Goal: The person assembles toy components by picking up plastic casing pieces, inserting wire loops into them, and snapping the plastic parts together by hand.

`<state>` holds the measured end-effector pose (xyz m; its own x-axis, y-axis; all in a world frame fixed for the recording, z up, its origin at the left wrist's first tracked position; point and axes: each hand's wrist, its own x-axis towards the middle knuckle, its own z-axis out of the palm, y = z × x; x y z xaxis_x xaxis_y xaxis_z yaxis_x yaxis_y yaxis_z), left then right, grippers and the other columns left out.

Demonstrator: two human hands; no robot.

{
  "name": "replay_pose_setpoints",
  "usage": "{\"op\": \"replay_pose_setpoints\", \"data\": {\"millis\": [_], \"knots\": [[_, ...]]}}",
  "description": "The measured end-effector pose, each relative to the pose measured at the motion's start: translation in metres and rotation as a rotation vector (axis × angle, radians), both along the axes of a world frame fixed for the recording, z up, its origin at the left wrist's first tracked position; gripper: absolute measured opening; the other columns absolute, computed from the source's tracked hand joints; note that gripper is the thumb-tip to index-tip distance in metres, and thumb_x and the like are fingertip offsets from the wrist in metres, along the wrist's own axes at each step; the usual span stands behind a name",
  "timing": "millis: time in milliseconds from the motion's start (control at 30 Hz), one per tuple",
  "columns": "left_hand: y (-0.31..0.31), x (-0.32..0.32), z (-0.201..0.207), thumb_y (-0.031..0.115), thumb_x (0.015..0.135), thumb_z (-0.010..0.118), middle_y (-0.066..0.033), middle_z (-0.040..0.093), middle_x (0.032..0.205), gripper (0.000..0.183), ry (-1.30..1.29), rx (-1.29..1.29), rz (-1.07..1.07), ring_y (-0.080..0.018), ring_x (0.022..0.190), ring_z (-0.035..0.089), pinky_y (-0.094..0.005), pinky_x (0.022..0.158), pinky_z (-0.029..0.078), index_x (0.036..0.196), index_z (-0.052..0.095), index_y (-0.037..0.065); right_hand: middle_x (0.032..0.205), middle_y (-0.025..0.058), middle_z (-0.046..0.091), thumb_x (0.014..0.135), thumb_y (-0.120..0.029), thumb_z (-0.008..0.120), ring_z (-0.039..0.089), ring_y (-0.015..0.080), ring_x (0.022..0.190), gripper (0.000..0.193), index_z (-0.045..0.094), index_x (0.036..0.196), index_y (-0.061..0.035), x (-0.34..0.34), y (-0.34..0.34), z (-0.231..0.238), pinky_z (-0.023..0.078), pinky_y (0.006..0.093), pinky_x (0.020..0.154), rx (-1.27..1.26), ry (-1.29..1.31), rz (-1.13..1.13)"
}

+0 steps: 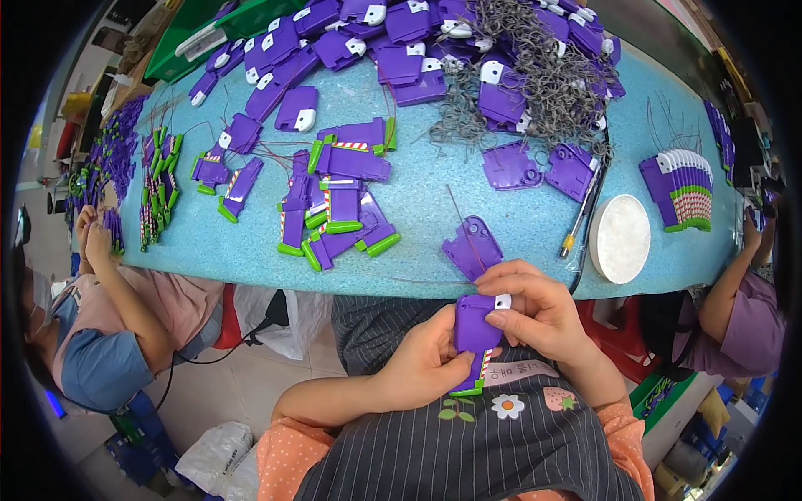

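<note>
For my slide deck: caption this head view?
Both hands grip a purple toy part below a cluttered blue table.

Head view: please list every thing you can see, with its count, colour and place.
held toy part: one, purple with a green end, in both hands above the lap
half shell: one, purple, table edge near the hands
shells: two, purple, centre right
assembled parts: many, purple and green, centre
stacked parts: one row, purple and green, right
springs: tangled heap, grey, far side
round lid: one, white, right
table: one, turquoise
co-workers: two, at the left and right edges
left hand: holds the part
right hand: holds the part
</note>
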<state>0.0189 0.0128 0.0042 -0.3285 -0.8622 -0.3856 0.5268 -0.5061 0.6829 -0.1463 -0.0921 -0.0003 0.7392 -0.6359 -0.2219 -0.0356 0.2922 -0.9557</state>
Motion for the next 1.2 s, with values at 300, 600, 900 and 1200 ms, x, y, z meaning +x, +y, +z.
{"op": "replay_pose_setpoints", "data": {"millis": [300,600,900,1200], "knots": [[0.0,0.0,0.008,0.004,0.094,0.04,-0.0148,0.052,0.12,0.037,-0.188,-0.055,-0.062,-0.0179,0.11,0.055,-0.0311,0.091,0.046,0.13,0.032,-0.004,0.116,0.0131,0.05,0.079,0.001,0.066,0.05,0.0021,0.054,0.034,0.053,0.11,0.0019,-0.003,0.008,0.01,0.042,0.0167,0.046,-0.26,0.101,-0.034],[0.003,-0.004,0.014,0.01,0.093,0.047,-0.0111,0.066,0.089,0.022,-0.487,-0.414,0.074,-0.0139,0.076,0.063,-0.026,0.065,0.049,0.111,0.047,-0.004,0.097,0.0046,0.05,0.078,0.005,0.066,0.053,0.0108,0.08,0.032,0.048,0.103,-0.003,-0.005,0.022,0.007,0.048,0.0247,0.072,0.621,-0.292,-0.21],[0.003,0.006,0.001,0.006,0.091,0.051,-0.0076,0.061,0.08,0.026,-0.54,-0.53,0.02,-0.0102,0.066,0.058,-0.026,0.059,0.045,0.114,0.044,-0.003,0.086,0.005,0.046,0.076,0.002,0.067,0.045,0.0137,0.079,0.021,0.049,0.085,-0.0036,-0.004,0.011,0.013,0.036,0.0262,0.07,0.23,-0.261,-0.006],[-0.032,0.015,0.013,0.005,0.083,0.059,-0.0136,0.059,0.089,0.017,-0.621,-0.636,0.013,-0.0232,0.074,0.057,-0.0325,0.068,0.046,0.097,0.056,-0.004,0.074,0.0058,0.051,0.071,-0.012,0.077,0.048,0.0134,0.06,0.024,0.059,0.086,-0.0026,-0.01,0.0,0.021,0.038,0.0257,0.054,-0.421,-0.001,-0.048]]}}
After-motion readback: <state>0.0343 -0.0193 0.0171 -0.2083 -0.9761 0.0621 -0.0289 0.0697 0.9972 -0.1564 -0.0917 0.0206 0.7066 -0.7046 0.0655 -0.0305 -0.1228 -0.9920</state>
